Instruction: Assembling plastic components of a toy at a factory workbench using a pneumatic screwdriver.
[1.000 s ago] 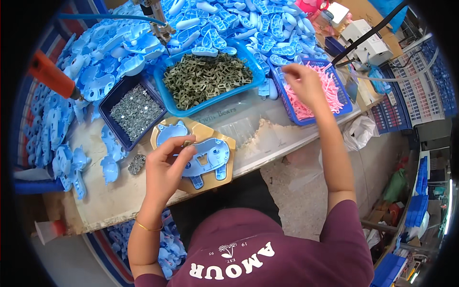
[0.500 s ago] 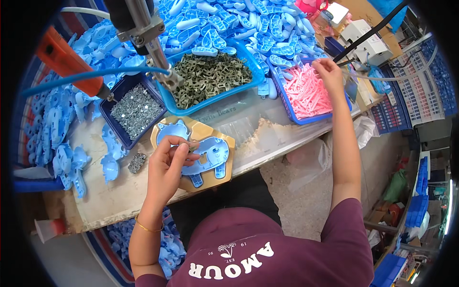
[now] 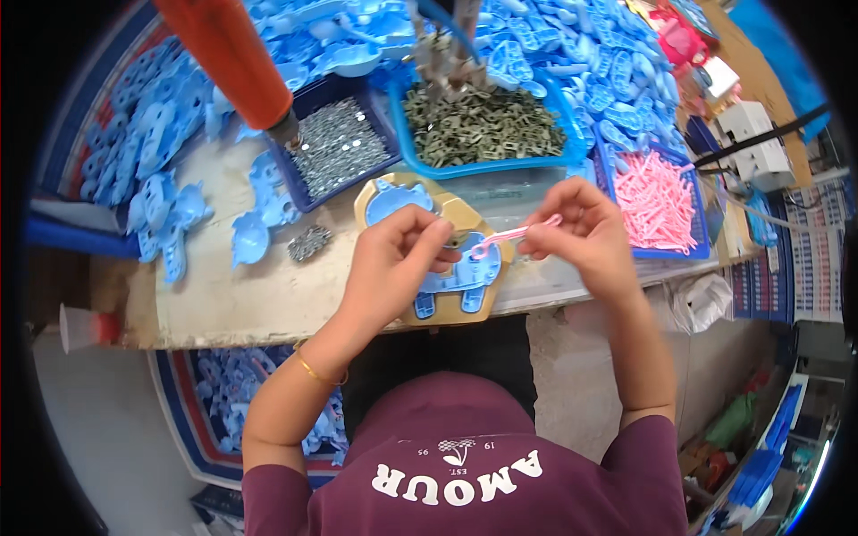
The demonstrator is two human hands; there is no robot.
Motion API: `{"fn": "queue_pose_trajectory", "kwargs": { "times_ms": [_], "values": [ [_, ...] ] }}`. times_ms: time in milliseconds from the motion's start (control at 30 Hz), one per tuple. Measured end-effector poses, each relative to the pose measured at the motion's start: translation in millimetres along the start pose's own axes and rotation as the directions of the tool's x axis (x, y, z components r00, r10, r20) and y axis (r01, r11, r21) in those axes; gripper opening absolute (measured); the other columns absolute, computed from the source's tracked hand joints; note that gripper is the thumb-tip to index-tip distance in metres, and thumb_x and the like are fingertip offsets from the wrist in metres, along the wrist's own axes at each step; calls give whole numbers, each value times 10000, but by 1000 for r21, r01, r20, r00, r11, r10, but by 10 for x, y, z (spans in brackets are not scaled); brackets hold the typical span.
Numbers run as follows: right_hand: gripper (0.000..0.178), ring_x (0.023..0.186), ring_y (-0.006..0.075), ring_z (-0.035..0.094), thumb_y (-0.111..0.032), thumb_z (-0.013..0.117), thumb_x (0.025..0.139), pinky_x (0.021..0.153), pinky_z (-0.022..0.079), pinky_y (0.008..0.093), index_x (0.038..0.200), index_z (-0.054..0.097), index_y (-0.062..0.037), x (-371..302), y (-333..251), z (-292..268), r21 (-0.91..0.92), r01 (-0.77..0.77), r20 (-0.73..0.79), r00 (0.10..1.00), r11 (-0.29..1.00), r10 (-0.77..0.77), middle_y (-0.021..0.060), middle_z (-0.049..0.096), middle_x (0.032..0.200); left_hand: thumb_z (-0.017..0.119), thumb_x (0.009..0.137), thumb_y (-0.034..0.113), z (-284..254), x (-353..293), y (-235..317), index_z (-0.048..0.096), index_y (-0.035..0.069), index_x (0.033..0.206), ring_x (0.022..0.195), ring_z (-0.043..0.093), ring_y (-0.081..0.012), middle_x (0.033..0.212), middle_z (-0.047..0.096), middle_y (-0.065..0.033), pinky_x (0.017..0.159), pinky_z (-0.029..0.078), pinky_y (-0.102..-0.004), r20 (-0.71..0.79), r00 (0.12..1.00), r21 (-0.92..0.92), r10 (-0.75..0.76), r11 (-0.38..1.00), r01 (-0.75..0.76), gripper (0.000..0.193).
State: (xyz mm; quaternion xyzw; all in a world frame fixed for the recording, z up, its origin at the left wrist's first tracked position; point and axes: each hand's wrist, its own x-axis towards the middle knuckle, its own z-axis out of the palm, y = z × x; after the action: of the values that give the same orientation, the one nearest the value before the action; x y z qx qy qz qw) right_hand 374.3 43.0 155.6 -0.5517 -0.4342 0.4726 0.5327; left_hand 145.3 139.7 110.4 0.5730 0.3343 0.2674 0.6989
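My right hand [image 3: 590,234] pinches a thin pink plastic stick with a looped end [image 3: 502,237]. Its loop points toward my left hand [image 3: 393,261], whose thumb and fingers are closed on a small dark metal clip [image 3: 457,239], mostly covered by the fingers. Beneath both hands, a blue bear-shaped plastic shell [image 3: 465,278] lies hollow side up in a gold-coloured holder [image 3: 466,214]. My left hand hides part of the shell.
Beyond the holder stand a dark tray of screws [image 3: 344,147], a light-blue tray of metal clips [image 3: 487,129] and a blue basket of pink sticks [image 3: 657,201]. An orange power screwdriver [image 3: 237,62] hangs at the upper left. Blue shells [image 3: 165,134] are heaped behind.
My right hand has come from the pink basket to beside my left hand, bringing a pink stick. My left hand stays over the shell with the clip. The view has shifted.
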Motion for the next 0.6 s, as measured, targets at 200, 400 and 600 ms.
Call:
{"fn": "queue_pose_trajectory", "kwargs": {
  "times_ms": [200, 400, 600],
  "values": [
    [226, 822, 183, 745, 19, 738, 889, 690, 593, 258, 1042, 576, -20, 46, 223, 311, 96, 18, -129, 992, 995, -6, 121, 728, 922, 610, 1031, 187, 20, -48, -9, 646, -35, 1001, 855, 731, -145, 895, 723, -95, 743, 606, -262, -49, 999, -109, 14, 994, -20, 227],
    [203, 815, 162, 728, 14, 744, 886, 723, 586, 261, 1002, 581, -23, 13, 341, 388, 76, 78, -198, 978, 994, -61, 119, 724, 919, 620, 1022, 148, 38, -62, -92, 647, -33, 1005, 856, 734, -157, 927, 720, -100, 747, 609, -265, -91, 992, -145, 89, 984, -101, 184],
    [226, 810, 115, 684, -13, 770, 864, 719, 556, 246, 1074, 694, 19, 14, 251, 296, -146, -70, 147, 985, 987, 91, 86, 718, 916, 644, 1008, 142, -181, -44, -26, 653, -29, 1016, 846, 725, -141, 920, 716, -97, 743, 602, -262, 143, 989, -130, -34, 990, 53, 172]
  ]
}}
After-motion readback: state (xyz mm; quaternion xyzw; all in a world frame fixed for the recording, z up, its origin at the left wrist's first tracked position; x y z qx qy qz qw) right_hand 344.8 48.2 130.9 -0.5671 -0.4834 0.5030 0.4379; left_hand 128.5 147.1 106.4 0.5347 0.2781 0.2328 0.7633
